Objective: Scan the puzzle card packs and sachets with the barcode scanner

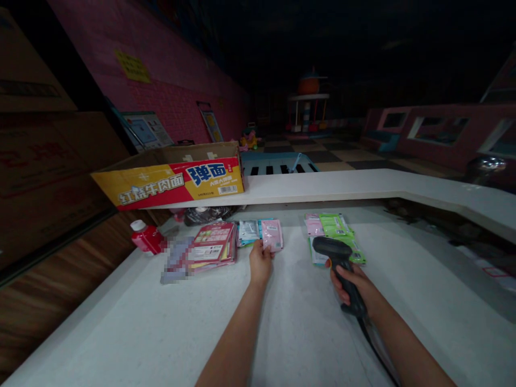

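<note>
My right hand (358,287) is wrapped round the grip of a black barcode scanner (336,255), its head turned to the left. From its handle a cable runs down toward me. Fingers of my left hand (261,263) are closed at the lower edge of a pink packet (272,234), at the right end of a small pile. Blue and silvery packets (249,231) lie left of it. Beyond the scanner rests another pile, of green packets (334,224) and a pink one; the scanner hides part of it.
Left on the white counter (290,322) are a stack of red-and-white flat packs (213,243) and a red bottle with a white cap (145,236). A yellow-and-red cardboard box (181,180) stands on the raised ledge (322,185). Large cartons (52,177) rise at far left.
</note>
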Available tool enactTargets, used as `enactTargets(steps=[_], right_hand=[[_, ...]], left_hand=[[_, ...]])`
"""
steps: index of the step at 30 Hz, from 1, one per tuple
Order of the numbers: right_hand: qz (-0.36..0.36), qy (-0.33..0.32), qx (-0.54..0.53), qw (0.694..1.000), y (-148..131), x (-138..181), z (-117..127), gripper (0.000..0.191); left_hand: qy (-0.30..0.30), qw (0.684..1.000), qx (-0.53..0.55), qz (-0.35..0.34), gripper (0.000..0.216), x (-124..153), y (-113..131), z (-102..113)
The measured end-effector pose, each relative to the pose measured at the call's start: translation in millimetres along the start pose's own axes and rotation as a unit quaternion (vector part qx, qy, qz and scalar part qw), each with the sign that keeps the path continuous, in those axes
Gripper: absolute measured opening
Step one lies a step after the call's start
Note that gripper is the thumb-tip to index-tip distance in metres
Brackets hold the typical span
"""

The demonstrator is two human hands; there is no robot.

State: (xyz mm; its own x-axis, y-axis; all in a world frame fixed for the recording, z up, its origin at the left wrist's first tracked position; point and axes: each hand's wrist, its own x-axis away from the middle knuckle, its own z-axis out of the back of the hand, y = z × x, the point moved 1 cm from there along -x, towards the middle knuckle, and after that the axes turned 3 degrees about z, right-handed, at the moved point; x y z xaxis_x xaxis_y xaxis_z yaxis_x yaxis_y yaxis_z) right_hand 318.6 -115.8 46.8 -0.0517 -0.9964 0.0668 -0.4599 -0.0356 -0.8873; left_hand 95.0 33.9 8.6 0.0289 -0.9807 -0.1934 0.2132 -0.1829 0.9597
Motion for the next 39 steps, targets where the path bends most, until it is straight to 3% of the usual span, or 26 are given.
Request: enactTargets(steps=[4, 11, 17, 23, 29, 32, 35, 39], right_hand=[[0.060, 0.041, -0.039, 0.997, -7, -6, 16, 0.037], [0.125, 0.128, -0.078, 0.981, -14, -13, 30, 0.040], [0.145, 0.153, -0.093, 0.973, -14, -16, 32, 0.040], [0.152, 0.179, -0.117, 0.965, -18, -17, 29, 0.041], [0.144, 0.190, -0.128, 0.963, -20, -18, 27, 0.044], [0.147, 0.190, -0.130, 0.962, -20, -19, 27, 0.044], [0.149, 0.187, -0.130, 0.962, -19, -21, 28, 0.046], [0.150, 0.187, -0.132, 0.962, -18, -21, 30, 0.045]], left_hand=[[-0.010, 1.000, 0.008, -0.014, 0.025, 0, 5, 3], [-0.044, 0.988, 0.142, 0.035, 0.045, -2, 16, -9], [-0.102, 0.961, 0.243, 0.088, 0.045, -11, 33, -58], [-0.096, 0.948, 0.276, 0.124, 0.028, -26, 42, -112], [-0.092, 0.979, 0.148, 0.104, 0.013, -38, 41, -134], [-0.064, 0.996, -0.006, 0.054, 0.021, -39, 46, -129], [-0.058, 0.982, -0.178, 0.019, 0.032, -35, 56, -125], [-0.060, 0.950, -0.301, -0.053, 0.024, -26, 68, -124]])
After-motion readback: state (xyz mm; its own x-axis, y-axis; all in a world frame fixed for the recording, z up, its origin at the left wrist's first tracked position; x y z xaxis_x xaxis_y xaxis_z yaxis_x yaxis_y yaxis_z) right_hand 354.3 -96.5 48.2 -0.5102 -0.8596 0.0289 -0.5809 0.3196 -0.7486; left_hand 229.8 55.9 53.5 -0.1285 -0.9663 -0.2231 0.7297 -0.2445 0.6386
